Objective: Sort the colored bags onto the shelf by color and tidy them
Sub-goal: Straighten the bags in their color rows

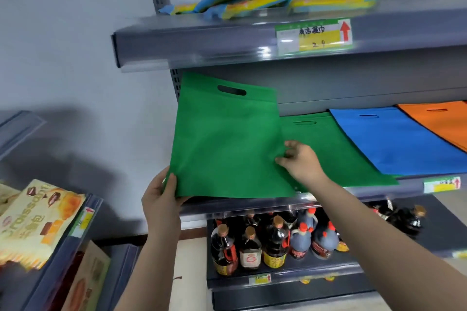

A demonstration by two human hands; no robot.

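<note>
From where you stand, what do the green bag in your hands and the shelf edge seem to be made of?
The green bag looks like thin non-woven fabric: matte, soft creases, a die-cut handle slot. The shelf edge seems to be grey painted metal behind a clear plastic strip, judging by the glossy glare; that part is less certain.

"2.9" handwritten on upper shelf price tag [314, 36], "Croissant" partly legible on snack bag [38, 219]

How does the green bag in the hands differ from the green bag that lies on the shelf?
The held green bag is raised and tilted, gripped by the left hand and right hand; the shelf green bag lies flat, untouched. The held one shows whole; the blue bag partly covers the other. Both share colour and a cut-out handle.
</note>
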